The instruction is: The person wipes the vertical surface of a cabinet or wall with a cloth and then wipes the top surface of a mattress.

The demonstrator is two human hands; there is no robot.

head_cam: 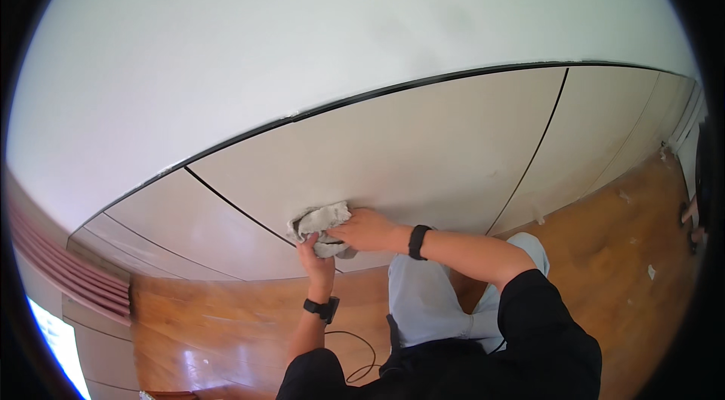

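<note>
A bunched grey cloth (323, 219) lies against the beige wall panel (419, 145), close to a dark vertical seam. My left hand (318, 264) grips its lower edge, thumb up against the folds. From the right, my right hand (368, 229) holds the cloth's other side with its fingers over it. Both wrists wear black bands. A black trim strip (396, 87) runs along the top of the panels, below the white wall (283, 26).
Wooden flooring (226, 315) meets the panels' bottom edge, with small white scraps (651, 271) at the right. Pink curtains (68, 264) hang at the left. A thin black cable (371, 349) loops beside my body. Part of another person (692, 219) shows at the right rim.
</note>
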